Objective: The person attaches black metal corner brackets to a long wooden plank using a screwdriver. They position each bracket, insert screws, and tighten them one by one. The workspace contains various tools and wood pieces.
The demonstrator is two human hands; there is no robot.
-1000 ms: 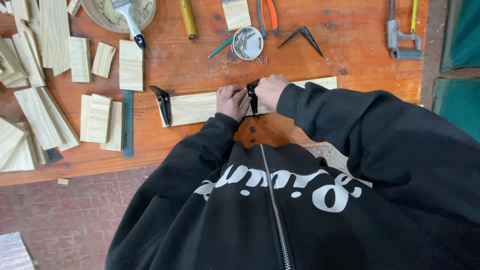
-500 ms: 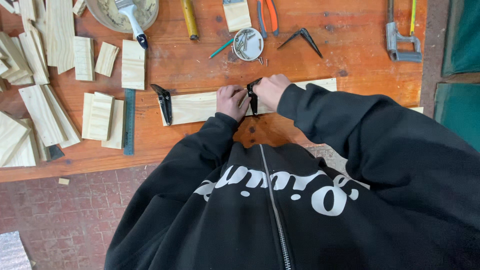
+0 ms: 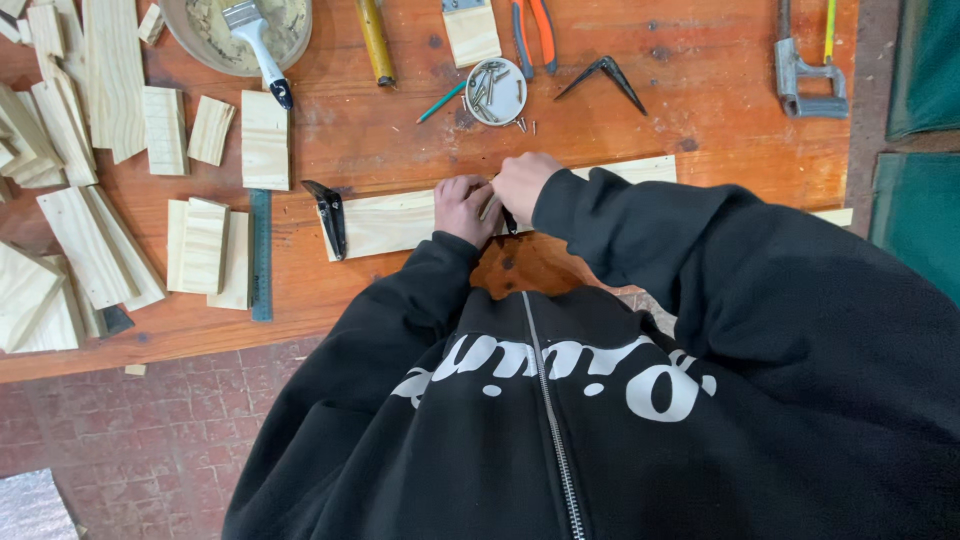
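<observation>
Hands meet over the middle of a long pine strip lying flat across the workbench. The left hand presses down on it, fingers curled, seemingly to steady it. The right hand closes around a small dark tool at the strip's edge; which tool I cannot tell. A dark bracket sits at the strip's left end, a tin of nails just beyond.

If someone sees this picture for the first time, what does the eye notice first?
Both hands, left and right, meet at the middle of a long plank on the orange workbench. Cut wood pieces crowd the bench's left side, and a small round tin of nails sits just beyond the hands.
</observation>
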